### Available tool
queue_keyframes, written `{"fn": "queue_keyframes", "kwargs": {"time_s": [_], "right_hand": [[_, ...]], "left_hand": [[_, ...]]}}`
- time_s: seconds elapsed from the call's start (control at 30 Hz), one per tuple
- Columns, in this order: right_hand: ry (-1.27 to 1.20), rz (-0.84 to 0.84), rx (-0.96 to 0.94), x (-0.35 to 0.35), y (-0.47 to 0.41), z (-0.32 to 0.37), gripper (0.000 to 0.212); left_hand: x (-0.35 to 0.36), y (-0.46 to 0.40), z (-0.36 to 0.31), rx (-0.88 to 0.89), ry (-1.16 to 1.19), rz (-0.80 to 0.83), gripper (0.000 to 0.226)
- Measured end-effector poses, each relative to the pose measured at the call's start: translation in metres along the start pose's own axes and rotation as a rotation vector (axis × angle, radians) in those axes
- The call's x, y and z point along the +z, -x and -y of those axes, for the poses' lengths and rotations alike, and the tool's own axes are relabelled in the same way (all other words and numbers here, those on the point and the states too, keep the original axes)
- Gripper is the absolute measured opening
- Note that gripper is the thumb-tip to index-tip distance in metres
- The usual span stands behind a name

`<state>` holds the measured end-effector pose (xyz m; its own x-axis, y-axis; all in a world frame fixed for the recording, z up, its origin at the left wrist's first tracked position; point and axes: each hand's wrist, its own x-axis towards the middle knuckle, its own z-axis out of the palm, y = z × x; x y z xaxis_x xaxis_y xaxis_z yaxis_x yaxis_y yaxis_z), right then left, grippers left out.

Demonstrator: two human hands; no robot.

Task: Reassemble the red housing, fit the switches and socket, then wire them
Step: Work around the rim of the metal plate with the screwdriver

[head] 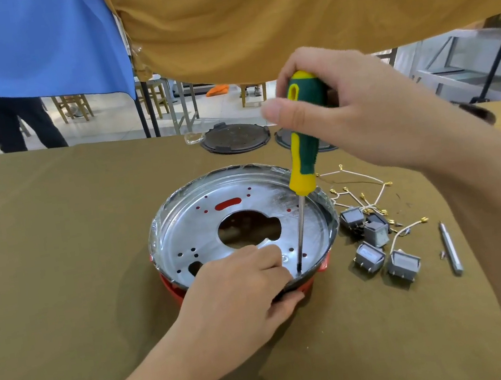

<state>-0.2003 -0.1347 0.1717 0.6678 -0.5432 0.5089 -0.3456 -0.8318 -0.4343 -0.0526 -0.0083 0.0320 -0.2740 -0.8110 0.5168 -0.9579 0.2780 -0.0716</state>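
The round red housing (173, 291) stands mid-table with a silver metal plate (202, 226) set inside it. My left hand (242, 295) grips its near rim, fingers on the plate and thumb under the red edge. My right hand (351, 109) holds a green and yellow screwdriver (304, 155) upright, its tip down on the plate near the front rim. Several grey switches (376, 233) and white wires with brass terminals (368, 185) lie just right of the housing.
A thin silver tool (450, 247) lies to the right of the switches. Two dark round covers (235, 138) sit at the table's far edge. Blue and mustard cloths hang above. A person's legs and wooden stools stand beyond the table.
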Motion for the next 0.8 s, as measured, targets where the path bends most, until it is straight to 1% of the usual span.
{"fn": "queue_keyframes", "kwargs": {"time_s": [0.07, 0.13, 0.17, 0.23, 0.3, 0.33, 0.37, 0.4, 0.43, 0.5, 0.53, 0.57, 0.6, 0.67, 0.7, 0.73, 0.8], "right_hand": [[-0.164, 0.116, 0.015, -0.005, 0.000, -0.001, 0.021], [-0.327, 0.196, -0.002, -0.013, 0.003, -0.002, 0.025], [-0.333, 0.202, -0.032, -0.014, 0.004, -0.001, 0.022], [-0.181, 0.119, -0.080, -0.013, 0.003, -0.001, 0.014], [0.026, -0.012, -0.059, -0.008, 0.000, -0.005, 0.022], [0.068, -0.038, -0.034, -0.006, -0.001, -0.005, 0.023], [0.062, -0.025, -0.026, -0.005, 0.000, -0.005, 0.019], [-0.006, 0.031, -0.020, -0.004, 0.000, -0.004, 0.015], [-0.089, 0.095, -0.007, -0.005, 0.000, -0.003, 0.015], [-0.218, 0.185, 0.003, -0.009, 0.001, -0.002, 0.023], [-0.233, 0.186, -0.017, -0.011, 0.001, -0.001, 0.019], [-0.207, 0.157, -0.041, -0.011, 0.002, 0.000, 0.014], [-0.147, 0.107, -0.053, -0.009, 0.002, 0.000, 0.013], [0.004, -0.016, -0.032, -0.003, -0.001, 0.000, 0.024], [0.042, -0.046, -0.016, -0.001, -0.002, 0.001, 0.027], [0.041, -0.034, -0.012, 0.001, -0.002, 0.001, 0.025], [-0.113, 0.082, 0.008, -0.001, -0.002, 0.002, 0.014]], "left_hand": [[0.000, 0.000, 0.001, -0.001, 0.017, -0.005, 0.027], [0.000, 0.000, 0.001, 0.000, 0.022, -0.003, 0.031], [0.000, 0.000, 0.001, 0.000, 0.024, -0.003, 0.033], [0.001, 0.000, 0.001, 0.002, 0.027, -0.005, 0.034], [0.002, 0.001, 0.001, 0.004, 0.031, -0.010, 0.035], [0.002, 0.001, 0.001, 0.004, 0.031, -0.010, 0.034], [0.002, 0.001, 0.001, 0.004, 0.030, -0.013, 0.034], [0.002, 0.000, 0.001, 0.001, 0.027, -0.019, 0.034], [0.001, 0.000, 0.001, -0.002, 0.022, -0.025, 0.034], [0.001, 0.000, 0.001, -0.003, 0.017, -0.027, 0.034], [0.001, 0.000, 0.001, -0.001, 0.018, -0.024, 0.034], [0.001, 0.000, 0.001, 0.002, 0.016, -0.021, 0.034], [0.001, 0.000, 0.000, 0.003, 0.011, -0.019, 0.034], [0.001, 0.000, 0.000, 0.001, 0.003, -0.015, 0.034], [0.001, 0.000, 0.000, 0.000, 0.002, -0.013, 0.034], [0.001, 0.000, 0.000, 0.002, 0.002, -0.012, 0.035], [0.001, 0.000, 0.001, 0.007, 0.000, -0.010, 0.035]]}}
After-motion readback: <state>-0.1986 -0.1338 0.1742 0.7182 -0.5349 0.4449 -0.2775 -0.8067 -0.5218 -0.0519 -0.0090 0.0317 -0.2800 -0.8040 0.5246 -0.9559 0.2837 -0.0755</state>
